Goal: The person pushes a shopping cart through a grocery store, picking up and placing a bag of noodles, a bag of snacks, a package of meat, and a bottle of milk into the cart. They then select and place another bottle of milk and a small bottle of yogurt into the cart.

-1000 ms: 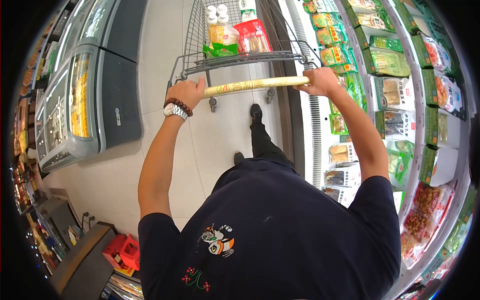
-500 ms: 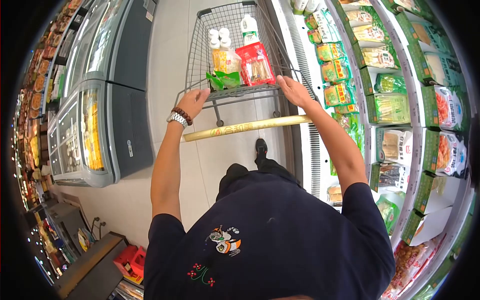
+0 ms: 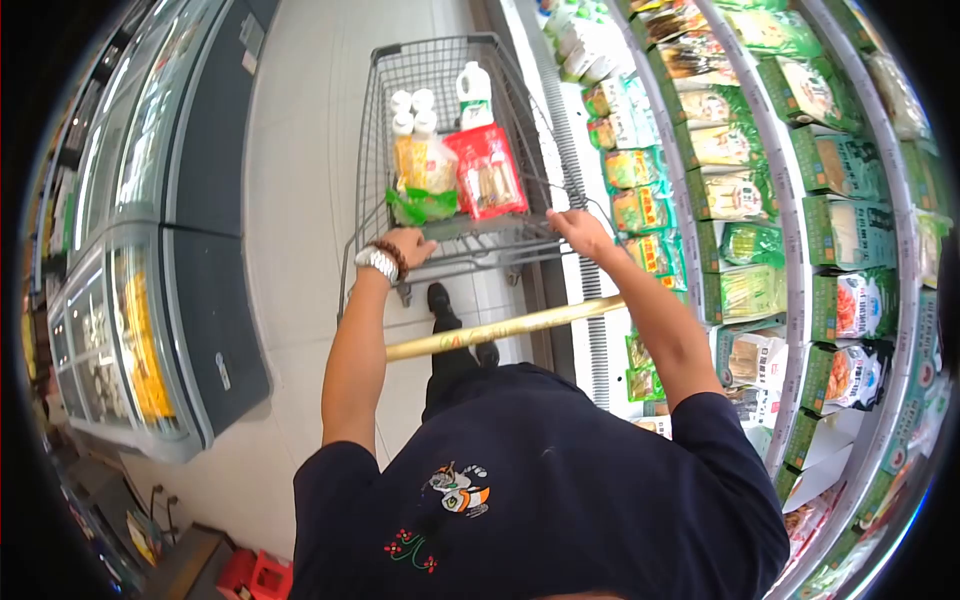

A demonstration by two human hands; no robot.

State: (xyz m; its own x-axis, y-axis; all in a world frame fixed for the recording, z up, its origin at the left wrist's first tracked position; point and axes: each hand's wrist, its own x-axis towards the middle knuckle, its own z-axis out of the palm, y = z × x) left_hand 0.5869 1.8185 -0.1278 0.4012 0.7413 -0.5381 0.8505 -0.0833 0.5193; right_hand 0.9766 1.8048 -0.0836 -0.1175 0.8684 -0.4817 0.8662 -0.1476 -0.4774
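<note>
A grey wire shopping cart is in front of me, its yellow handle bar crossing beneath my forearms. My left hand is closed on the left side of the cart's near rim, fingers partly hidden. At the right side of that rim, my right hand is closed on the frame, thumb pointing inward. In the basket are a white jug with a green label, several white-capped bottles, a yellowish bag, a green package and a red package.
Glass-lidded freezers line the left side of the aisle. Close on the right runs a chilled shelf with packaged vegetables and other food. Pale tiled floor lies between them. A red crate is at the lower left.
The freezers and shelf goods have shifted downward in view as the cart and I moved forward along the aisle. My feet have changed position. Both hands remain at the cart's near rim.
</note>
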